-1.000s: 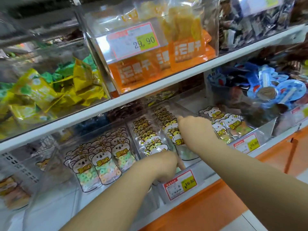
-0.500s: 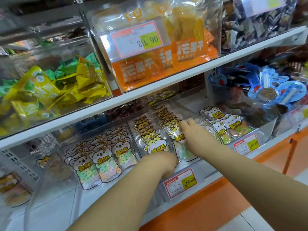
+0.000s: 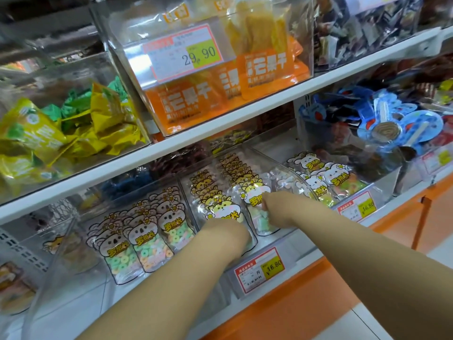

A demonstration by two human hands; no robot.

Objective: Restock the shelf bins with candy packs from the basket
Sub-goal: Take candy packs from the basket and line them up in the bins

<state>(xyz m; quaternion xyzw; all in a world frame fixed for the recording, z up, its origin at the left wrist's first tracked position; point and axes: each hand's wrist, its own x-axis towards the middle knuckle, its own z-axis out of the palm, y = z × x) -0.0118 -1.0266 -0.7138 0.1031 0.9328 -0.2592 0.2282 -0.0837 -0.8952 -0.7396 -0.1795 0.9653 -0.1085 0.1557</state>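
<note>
Head: candy packs [image 3: 221, 209] upright in bin [image 3: 294, 177], faces forward, tilted back.

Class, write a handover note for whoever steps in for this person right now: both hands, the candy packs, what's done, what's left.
Left hand: low at the front of the middle bin, fingers hidden.
Right hand: pinching the front pack of that bin's right row.
Done: both rows there look full; koala packs and bear packs sit in the neighbouring bins.
To do: settle that pack; basket not in view.
</note>
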